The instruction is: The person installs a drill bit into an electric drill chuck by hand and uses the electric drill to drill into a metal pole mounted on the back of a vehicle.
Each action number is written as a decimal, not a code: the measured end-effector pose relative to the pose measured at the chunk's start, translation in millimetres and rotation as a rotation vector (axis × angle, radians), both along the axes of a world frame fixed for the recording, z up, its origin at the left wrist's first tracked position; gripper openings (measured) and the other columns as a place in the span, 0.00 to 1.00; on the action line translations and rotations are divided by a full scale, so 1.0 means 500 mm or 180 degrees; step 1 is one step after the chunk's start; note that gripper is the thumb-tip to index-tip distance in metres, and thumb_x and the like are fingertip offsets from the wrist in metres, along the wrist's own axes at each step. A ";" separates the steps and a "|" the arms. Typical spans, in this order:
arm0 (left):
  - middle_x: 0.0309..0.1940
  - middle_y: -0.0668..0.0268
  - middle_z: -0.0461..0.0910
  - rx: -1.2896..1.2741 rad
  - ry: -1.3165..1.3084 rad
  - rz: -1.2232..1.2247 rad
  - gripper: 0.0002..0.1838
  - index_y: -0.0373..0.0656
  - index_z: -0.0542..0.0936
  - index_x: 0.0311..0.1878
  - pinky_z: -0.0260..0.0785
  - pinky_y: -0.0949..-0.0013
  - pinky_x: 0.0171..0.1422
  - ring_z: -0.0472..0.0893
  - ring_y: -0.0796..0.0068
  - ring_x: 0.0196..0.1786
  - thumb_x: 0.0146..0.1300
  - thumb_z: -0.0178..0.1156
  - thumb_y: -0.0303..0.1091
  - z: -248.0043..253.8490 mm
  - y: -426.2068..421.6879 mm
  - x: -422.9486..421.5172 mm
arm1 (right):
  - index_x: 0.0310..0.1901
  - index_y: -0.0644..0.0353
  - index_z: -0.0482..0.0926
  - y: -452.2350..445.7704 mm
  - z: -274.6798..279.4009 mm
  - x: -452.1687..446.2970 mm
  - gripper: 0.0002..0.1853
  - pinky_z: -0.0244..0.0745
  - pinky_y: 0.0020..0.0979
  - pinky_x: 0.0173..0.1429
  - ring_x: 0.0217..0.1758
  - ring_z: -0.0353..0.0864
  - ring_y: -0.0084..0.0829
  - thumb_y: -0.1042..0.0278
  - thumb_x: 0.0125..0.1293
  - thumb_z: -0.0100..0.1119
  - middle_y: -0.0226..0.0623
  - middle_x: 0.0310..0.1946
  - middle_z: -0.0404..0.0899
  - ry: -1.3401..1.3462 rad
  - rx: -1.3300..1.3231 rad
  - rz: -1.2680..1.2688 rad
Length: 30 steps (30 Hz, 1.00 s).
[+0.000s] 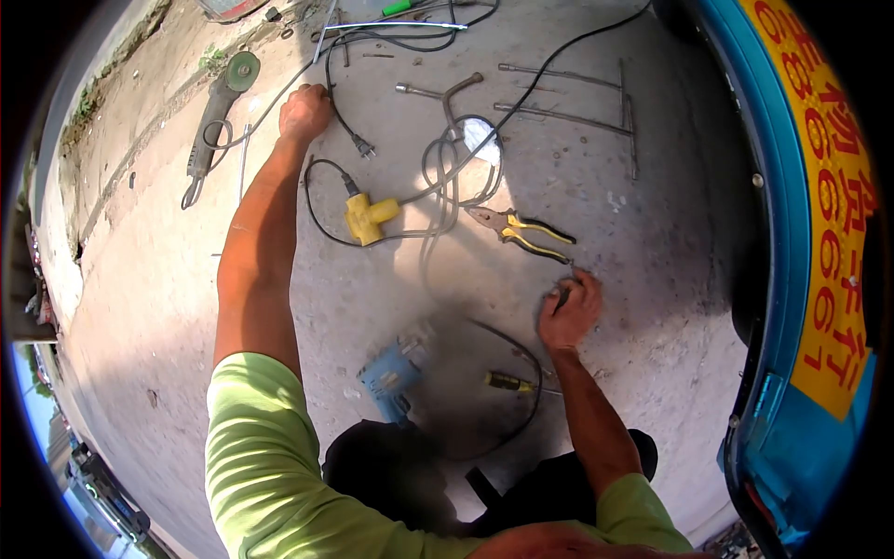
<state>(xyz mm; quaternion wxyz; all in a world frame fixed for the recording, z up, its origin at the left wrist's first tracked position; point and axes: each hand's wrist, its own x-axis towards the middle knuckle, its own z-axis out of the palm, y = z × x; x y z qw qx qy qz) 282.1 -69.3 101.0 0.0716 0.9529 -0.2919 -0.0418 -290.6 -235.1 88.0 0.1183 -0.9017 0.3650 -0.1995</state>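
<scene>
My left hand [305,112] is stretched forward at the upper left, its fingers curled down beside black cables; what it grips, if anything, is hidden. Curled fingers on my right hand [569,313] close around a small dark object [562,299] too small to name. Just above that hand lie pliers [521,231] with yellow and black handles. A yellow socket connector [371,218] and a black two-pin plug [363,146] rest on the ground between the hands. Nearer my body are a blue power tool [391,374] and a yellow-and-black screwdriver [509,382].
An angle grinder [212,121] lies at the upper left. Metal wrenches [563,118], a bent socket wrench [451,101], a white crumpled piece [481,140] and looped cables lie farther forward. A blue vehicle [778,279] with a yellow lettered panel borders the right side.
</scene>
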 end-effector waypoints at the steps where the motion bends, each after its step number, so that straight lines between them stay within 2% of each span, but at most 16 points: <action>1: 0.57 0.53 0.82 0.0112 0.0047 0.0054 0.16 0.47 0.84 0.53 0.72 0.51 0.64 0.81 0.50 0.60 0.70 0.53 0.39 -0.005 0.011 0.002 | 0.44 0.55 0.76 0.000 0.000 0.000 0.10 0.59 0.54 0.71 0.69 0.68 0.51 0.63 0.65 0.57 0.41 0.61 0.73 0.0007 0.0024 -0.0007; 4: 0.53 0.50 0.82 -0.0114 -0.0117 0.0269 0.13 0.45 0.83 0.50 0.73 0.51 0.62 0.82 0.47 0.57 0.69 0.53 0.35 -0.034 0.037 -0.006 | 0.44 0.55 0.76 0.003 0.000 -0.004 0.09 0.59 0.54 0.72 0.69 0.68 0.51 0.63 0.65 0.57 0.40 0.62 0.73 0.0007 0.0052 -0.0015; 7: 0.44 0.47 0.84 -0.0395 -0.0344 0.0342 0.08 0.43 0.82 0.43 0.75 0.48 0.54 0.83 0.43 0.50 0.67 0.56 0.33 -0.048 0.041 -0.016 | 0.44 0.55 0.76 0.004 -0.002 -0.001 0.09 0.58 0.54 0.72 0.70 0.68 0.51 0.64 0.64 0.57 0.40 0.61 0.73 -0.0040 0.0012 -0.0012; 8: 0.44 0.45 0.84 -0.0314 -0.0291 0.0395 0.09 0.43 0.81 0.45 0.75 0.48 0.54 0.83 0.42 0.51 0.65 0.56 0.33 -0.046 0.040 -0.018 | 0.44 0.55 0.76 0.005 -0.002 -0.002 0.09 0.58 0.55 0.72 0.69 0.68 0.51 0.64 0.64 0.57 0.40 0.61 0.73 -0.0038 0.0014 -0.0019; 11: 0.53 0.46 0.84 0.0036 0.0058 0.0921 0.13 0.41 0.81 0.48 0.75 0.53 0.63 0.83 0.45 0.58 0.64 0.56 0.34 -0.018 0.036 -0.035 | 0.45 0.55 0.76 0.006 0.003 0.001 0.09 0.58 0.55 0.72 0.69 0.68 0.51 0.64 0.64 0.58 0.40 0.61 0.73 -0.0058 0.0013 -0.0015; 12: 0.52 0.47 0.85 0.0039 0.0103 0.1080 0.15 0.40 0.80 0.48 0.75 0.55 0.64 0.83 0.46 0.59 0.60 0.58 0.35 -0.002 0.038 -0.047 | 0.45 0.55 0.76 0.006 0.004 0.000 0.09 0.58 0.55 0.72 0.69 0.68 0.51 0.64 0.64 0.58 0.40 0.61 0.73 -0.0065 0.0015 -0.0022; 15: 0.56 0.51 0.85 0.0611 0.0502 0.1272 0.17 0.45 0.86 0.52 0.75 0.54 0.64 0.83 0.52 0.61 0.63 0.58 0.39 0.063 0.056 -0.073 | 0.45 0.55 0.76 0.003 0.000 -0.004 0.10 0.58 0.54 0.72 0.69 0.68 0.51 0.65 0.63 0.58 0.41 0.61 0.73 -0.0113 0.0005 -0.0006; 17: 0.55 0.51 0.85 0.0536 0.0426 0.1422 0.18 0.46 0.88 0.52 0.76 0.54 0.63 0.84 0.51 0.59 0.66 0.56 0.42 0.035 0.111 -0.049 | 0.45 0.55 0.76 0.003 0.000 -0.004 0.10 0.58 0.55 0.73 0.69 0.68 0.51 0.65 0.63 0.58 0.41 0.61 0.73 -0.0116 0.0001 -0.0019; 18: 0.52 0.48 0.86 0.0334 0.0429 0.1331 0.19 0.44 0.87 0.51 0.76 0.52 0.62 0.85 0.49 0.57 0.67 0.55 0.43 0.024 0.146 -0.039 | 0.45 0.55 0.76 0.003 0.000 -0.004 0.11 0.58 0.55 0.73 0.69 0.68 0.51 0.65 0.62 0.58 0.41 0.61 0.73 -0.0119 0.0000 -0.0021; 19: 0.46 0.47 0.86 -0.0060 0.0629 0.1239 0.18 0.40 0.86 0.47 0.76 0.53 0.58 0.86 0.49 0.50 0.67 0.56 0.43 0.024 0.175 -0.036 | 0.45 0.55 0.76 0.002 -0.002 -0.003 0.11 0.58 0.55 0.73 0.69 0.68 0.51 0.65 0.62 0.58 0.41 0.61 0.73 -0.0125 0.0001 -0.0030; 21: 0.36 0.55 0.87 -0.0650 0.0962 0.1165 0.12 0.38 0.85 0.41 0.75 0.60 0.48 0.84 0.60 0.39 0.65 0.59 0.37 0.042 0.211 -0.079 | 0.45 0.55 0.76 0.002 -0.008 -0.005 0.11 0.58 0.55 0.73 0.69 0.68 0.51 0.65 0.62 0.58 0.41 0.61 0.73 -0.0137 0.0007 -0.0039; 23: 0.30 0.68 0.83 -0.1572 0.1565 0.1041 0.04 0.38 0.83 0.37 0.69 0.70 0.42 0.76 0.75 0.33 0.63 0.60 0.28 0.060 0.229 -0.134 | 0.45 0.55 0.76 0.004 -0.011 -0.007 0.11 0.58 0.55 0.73 0.69 0.68 0.51 0.65 0.61 0.58 0.41 0.61 0.73 -0.0148 -0.0002 -0.0048; 24: 0.29 0.75 0.79 -0.1839 0.1860 0.1235 0.04 0.41 0.81 0.35 0.66 0.75 0.41 0.72 0.83 0.33 0.61 0.58 0.22 0.107 0.205 -0.186 | 0.45 0.55 0.76 0.002 -0.012 -0.003 0.11 0.58 0.55 0.73 0.69 0.68 0.51 0.65 0.61 0.58 0.41 0.61 0.73 -0.0165 -0.0019 -0.0038; 27: 0.29 0.74 0.78 -0.1877 0.1913 0.0825 0.02 0.41 0.81 0.36 0.67 0.75 0.41 0.72 0.82 0.32 0.62 0.60 0.24 0.093 0.202 -0.215 | 0.45 0.55 0.76 0.004 -0.009 -0.003 0.11 0.57 0.55 0.73 0.69 0.68 0.51 0.65 0.61 0.57 0.41 0.61 0.73 -0.0160 -0.0016 -0.0028; 28: 0.27 0.72 0.79 -0.2075 0.2061 0.0685 0.03 0.39 0.83 0.39 0.69 0.73 0.41 0.75 0.79 0.32 0.63 0.63 0.27 0.094 0.191 -0.216 | 0.45 0.55 0.76 0.003 -0.010 -0.002 0.11 0.57 0.55 0.73 0.69 0.68 0.51 0.65 0.61 0.57 0.41 0.60 0.73 -0.0160 -0.0023 -0.0022; 30: 0.28 0.67 0.80 -0.1793 0.1753 0.0653 0.06 0.38 0.84 0.40 0.72 0.69 0.44 0.78 0.74 0.34 0.64 0.64 0.29 0.126 0.136 -0.238 | 0.45 0.56 0.76 0.004 -0.012 -0.005 0.11 0.57 0.55 0.73 0.69 0.68 0.51 0.65 0.61 0.57 0.42 0.60 0.73 -0.0143 -0.0017 -0.0021</action>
